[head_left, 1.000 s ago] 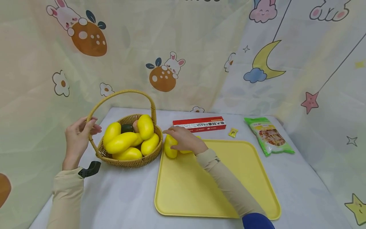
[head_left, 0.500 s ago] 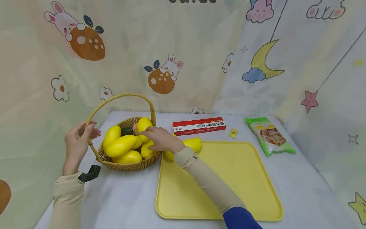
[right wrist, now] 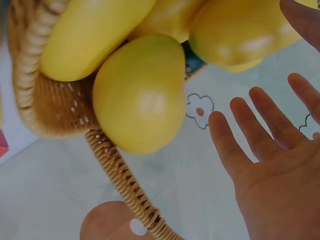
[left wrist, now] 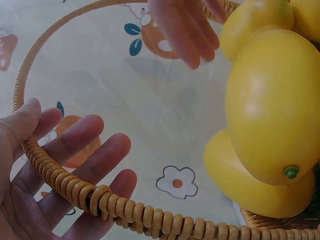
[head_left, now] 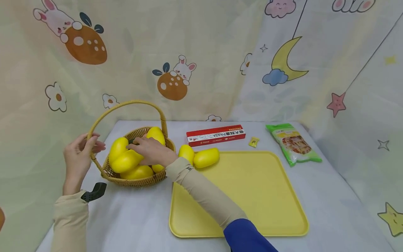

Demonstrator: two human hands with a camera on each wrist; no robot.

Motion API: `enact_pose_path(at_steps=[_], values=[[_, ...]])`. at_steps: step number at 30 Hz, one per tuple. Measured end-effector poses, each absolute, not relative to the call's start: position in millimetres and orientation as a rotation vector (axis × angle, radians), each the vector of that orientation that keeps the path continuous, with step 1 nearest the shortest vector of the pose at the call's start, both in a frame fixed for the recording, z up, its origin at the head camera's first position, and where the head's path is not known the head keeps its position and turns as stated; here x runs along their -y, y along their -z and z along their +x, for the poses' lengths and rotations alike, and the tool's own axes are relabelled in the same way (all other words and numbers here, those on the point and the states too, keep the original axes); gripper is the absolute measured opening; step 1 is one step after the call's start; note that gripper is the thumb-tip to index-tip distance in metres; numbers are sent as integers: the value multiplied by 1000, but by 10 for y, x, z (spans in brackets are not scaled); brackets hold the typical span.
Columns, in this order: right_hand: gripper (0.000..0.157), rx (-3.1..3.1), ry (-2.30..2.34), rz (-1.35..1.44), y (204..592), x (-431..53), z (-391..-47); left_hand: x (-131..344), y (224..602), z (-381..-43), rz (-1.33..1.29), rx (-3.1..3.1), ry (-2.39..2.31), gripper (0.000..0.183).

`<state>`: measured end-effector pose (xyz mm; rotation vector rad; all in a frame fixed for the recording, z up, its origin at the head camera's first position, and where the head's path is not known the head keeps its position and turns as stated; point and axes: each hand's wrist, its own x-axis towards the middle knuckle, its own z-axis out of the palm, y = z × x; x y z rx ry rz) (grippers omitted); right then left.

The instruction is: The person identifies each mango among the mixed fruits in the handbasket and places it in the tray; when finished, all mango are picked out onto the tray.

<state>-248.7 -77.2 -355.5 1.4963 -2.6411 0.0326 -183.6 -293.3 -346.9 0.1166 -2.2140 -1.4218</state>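
A wicker basket (head_left: 138,182) full of yellow mangoes (head_left: 125,162) stands on the left of the table. My left hand (head_left: 76,159) holds the side of its arched handle (head_left: 132,102), thumb in front and fingers extended behind, as the left wrist view shows. Over the fruit is my right hand (head_left: 153,151), hiding part of the heap. In the right wrist view its fingers (right wrist: 267,122) are spread with nothing between them, beside a mango (right wrist: 140,95). A dark green fruit (right wrist: 192,61) shows between the mangoes. Two more mangoes (head_left: 206,158) lie at the tray's back left corner.
A yellow tray (head_left: 252,196) lies right of the basket. Behind it are a red and white pasta box (head_left: 216,135) and a small yellow wrapped candy (head_left: 253,141). A green food bag (head_left: 294,144) lies at the back right. A printed cloth (head_left: 220,70) hangs behind.
My right hand has moved left from the mangoes on the tray to above the basket, uncovering those two. The left hand stays at the handle. The head view has shifted slightly.
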Motion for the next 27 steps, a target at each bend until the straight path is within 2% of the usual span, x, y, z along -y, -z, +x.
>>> enact_pose_path(at_steps=[11,27], values=[[70,2632,60,1476,3622,942,-2509,2939,3477,-1839,126,2209,1414,28],[66,2651,199,1437,3737,1079,-2546,2933,3464,-1840,122,2198,1408,33]])
